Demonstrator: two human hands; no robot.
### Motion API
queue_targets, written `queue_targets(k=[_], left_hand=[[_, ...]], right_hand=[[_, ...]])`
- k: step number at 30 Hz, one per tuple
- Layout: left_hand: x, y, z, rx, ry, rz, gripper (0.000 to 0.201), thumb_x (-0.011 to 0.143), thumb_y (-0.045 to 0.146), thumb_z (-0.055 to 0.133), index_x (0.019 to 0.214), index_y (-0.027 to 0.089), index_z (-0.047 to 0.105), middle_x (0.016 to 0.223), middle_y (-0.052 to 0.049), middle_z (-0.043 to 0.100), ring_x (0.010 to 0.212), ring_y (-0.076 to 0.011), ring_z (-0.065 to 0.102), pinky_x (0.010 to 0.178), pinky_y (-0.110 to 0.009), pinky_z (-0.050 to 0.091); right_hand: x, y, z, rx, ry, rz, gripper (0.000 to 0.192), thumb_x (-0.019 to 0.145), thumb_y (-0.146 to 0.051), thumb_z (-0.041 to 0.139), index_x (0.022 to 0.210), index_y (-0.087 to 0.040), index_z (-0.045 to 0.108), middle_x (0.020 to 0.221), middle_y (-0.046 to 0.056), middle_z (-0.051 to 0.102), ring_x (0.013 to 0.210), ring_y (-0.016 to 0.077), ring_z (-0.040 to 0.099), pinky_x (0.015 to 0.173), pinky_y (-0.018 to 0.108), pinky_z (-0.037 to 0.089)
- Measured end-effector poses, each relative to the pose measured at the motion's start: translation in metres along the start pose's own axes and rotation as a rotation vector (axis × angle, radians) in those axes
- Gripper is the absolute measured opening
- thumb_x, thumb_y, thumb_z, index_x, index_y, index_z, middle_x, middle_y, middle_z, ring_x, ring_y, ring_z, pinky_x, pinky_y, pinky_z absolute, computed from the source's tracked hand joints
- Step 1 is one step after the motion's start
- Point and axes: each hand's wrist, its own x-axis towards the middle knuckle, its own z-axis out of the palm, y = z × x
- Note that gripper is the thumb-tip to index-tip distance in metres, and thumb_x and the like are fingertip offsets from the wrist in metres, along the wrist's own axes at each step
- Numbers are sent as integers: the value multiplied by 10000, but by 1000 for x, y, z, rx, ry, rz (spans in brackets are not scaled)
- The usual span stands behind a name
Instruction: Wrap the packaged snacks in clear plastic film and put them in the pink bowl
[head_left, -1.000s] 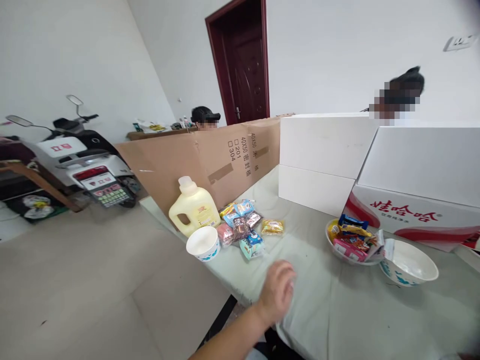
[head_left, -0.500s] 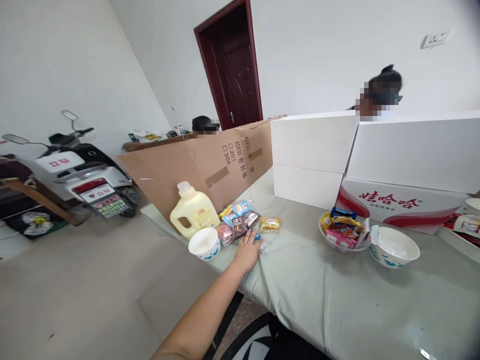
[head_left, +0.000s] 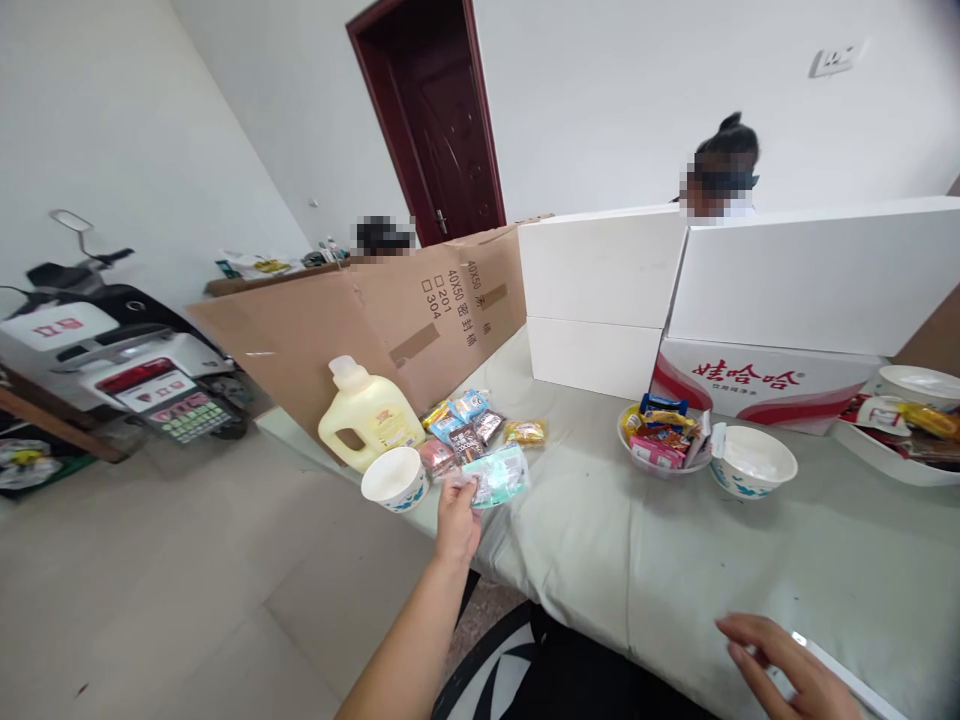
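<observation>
My left hand [head_left: 459, 520] pinches a shiny clear-and-teal plastic packet [head_left: 501, 478] by its left end, just above the table. Right behind it lies a pile of wrapped snacks: a brown packet [head_left: 468, 443], a pink packet [head_left: 436, 457] and a blue packet [head_left: 469, 405]. A yellow packet [head_left: 526, 433] sits a little to their right. Beside my left hand stands a white paper bowl [head_left: 395, 480] with a blue pattern. At the lower right my right hand [head_left: 799, 668] hovers open, fingers apart, near a thin white object [head_left: 847, 672] that it partly covers.
Behind the bowl stands a pale yellow jug [head_left: 370, 415]. A brown cardboard sheet [head_left: 420, 305] and white boxes [head_left: 600, 270] wall off the table's far side. To the right are a snack-filled bowl [head_left: 628, 447], another paper bowl [head_left: 757, 465] and a white tray [head_left: 885, 455]. Two people sit beyond.
My left hand has gone from resting on the snack pile to holding up the teal packet. My right hand has come into view at the lower right. The view has shifted slightly rightward.
</observation>
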Motion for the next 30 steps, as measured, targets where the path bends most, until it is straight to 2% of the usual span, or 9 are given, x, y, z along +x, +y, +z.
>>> queue_targets(k=[4,6,8,10,13,17,20,25,30], left_hand=[[-41,-10,46,-146,-117,-155,301,724,372,696,923,163,610,826,-44,691,699,-180,670,634,-291,540],[-68,-16,71,-193,-265,-264,291,761,351,665,968,152,616,826,-53,695,703,-190,675,637,-303,543],[-90,-21,91,-122,-417,-300,290,847,333,564,1076,159,596,899,-66,701,779,-203,681,699,-333,550],[-104,-23,105,114,-521,-148,318,892,278,487,1183,177,566,1042,-86,683,928,-221,657,817,-383,533],[-110,-22,117,599,-560,315,376,869,170,496,1234,207,575,1177,-106,615,1091,-266,563,929,-465,466],[-115,-16,130,872,-559,767,303,898,90,433,1065,189,666,840,-70,609,815,-215,566,724,-355,501],[-127,-10,138,894,-572,884,284,928,110,403,1034,164,661,800,-63,606,753,-200,554,681,-326,486],[-152,-14,135,932,-664,963,381,925,317,482,1247,130,563,1121,-111,628,1020,-290,549,880,-444,459],[-156,-32,123,897,-683,1020,339,923,152,451,1237,166,578,1112,-83,646,1052,-257,560,936,-412,444]], right_hand=[[34,-62,36,290,-18,46,365,863,-453,542,1176,-275,601,1119,86,666,882,203,679,723,318,596],[45,-78,52,350,38,2,498,847,-415,573,1309,-248,486,1169,108,619,895,194,660,707,312,589],[49,-81,61,316,105,-27,462,862,-373,555,1299,-236,492,1133,106,595,815,168,640,676,301,574],[48,-75,64,209,163,-10,327,894,-333,501,1195,-226,572,1077,95,572,716,137,609,652,295,557],[39,-58,62,-25,221,16,263,906,-287,463,1101,-212,624,1037,87,543,707,143,598,668,313,546],[31,-48,60,-375,199,-32,289,914,-215,443,1140,-214,624,955,84,551,780,201,595,697,349,529],[29,-52,63,-502,126,-28,330,890,-106,422,1145,-190,614,865,76,571,781,215,590,683,326,517],[27,-63,63,-382,14,14,458,793,-3,405,1174,-182,585,936,87,598,857,211,603,713,298,524],[13,-47,30,-198,-34,-34,377,892,-145,370,1214,-210,555,1092,87,608,971,186,612,861,323,514]])
